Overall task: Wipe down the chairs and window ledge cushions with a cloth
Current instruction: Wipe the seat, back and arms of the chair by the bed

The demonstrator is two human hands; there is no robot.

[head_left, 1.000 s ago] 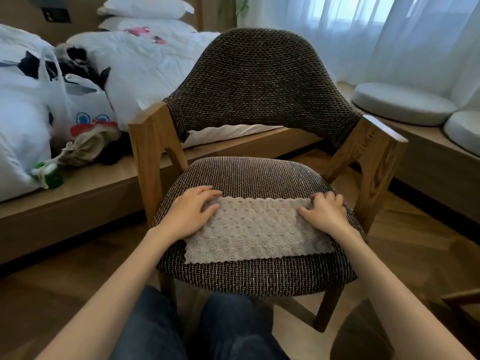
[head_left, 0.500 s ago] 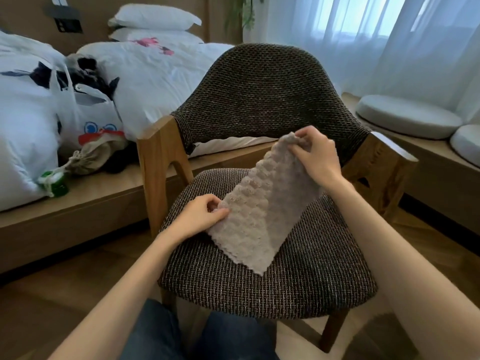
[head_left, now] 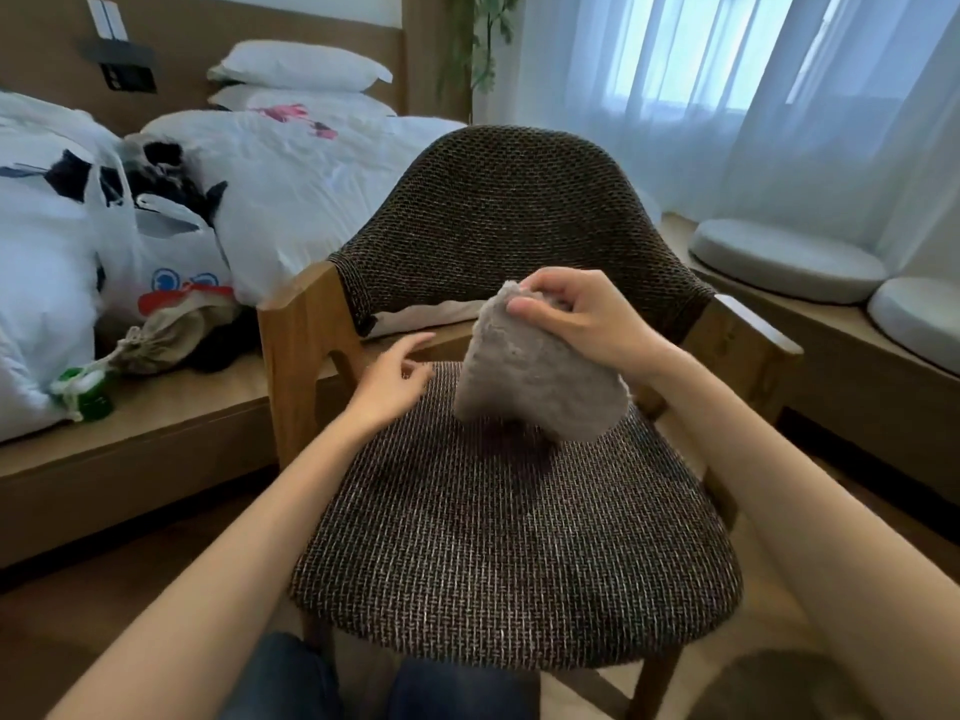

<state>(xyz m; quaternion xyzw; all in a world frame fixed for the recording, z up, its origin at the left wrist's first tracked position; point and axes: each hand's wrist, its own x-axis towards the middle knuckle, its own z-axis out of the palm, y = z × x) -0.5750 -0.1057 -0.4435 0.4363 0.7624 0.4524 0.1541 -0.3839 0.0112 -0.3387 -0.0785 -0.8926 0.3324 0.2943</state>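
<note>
Cloth (head_left: pixel 540 371): grey, fluffy, somewhat blurred; pinched at its top edge by the right hand (head_left: pixel 587 314), thumb and curled fingers closed on a bunched fold. Hangs free over the back half of the chair seat (head_left: pixel 509 537), lower edge just clear of the weave, with a shadow beneath. Held up that way, most likely, to regather or refold it into a pad before a wiping pass. Left hand (head_left: pixel 389 379) empty, fingers loosely spread, over the seat's back left corner, just beside the wooden armrest (head_left: pixel 301 314); touching the seat or not, cannot tell. Placed there, by the look of it, to catch the dangling edge or steady the frame. Backrest (head_left: pixel 509 210) just behind the cloth, within easy reach for wiping. Two round window ledge cushions (head_left: pixel 784 259) well apart from it on the ledge at right, below the curtains; judged not yet reached. Beyond the armrest, a bed (head_left: pixel 311 163) carrying a plastic bag (head_left: pixel 156 252).
</note>
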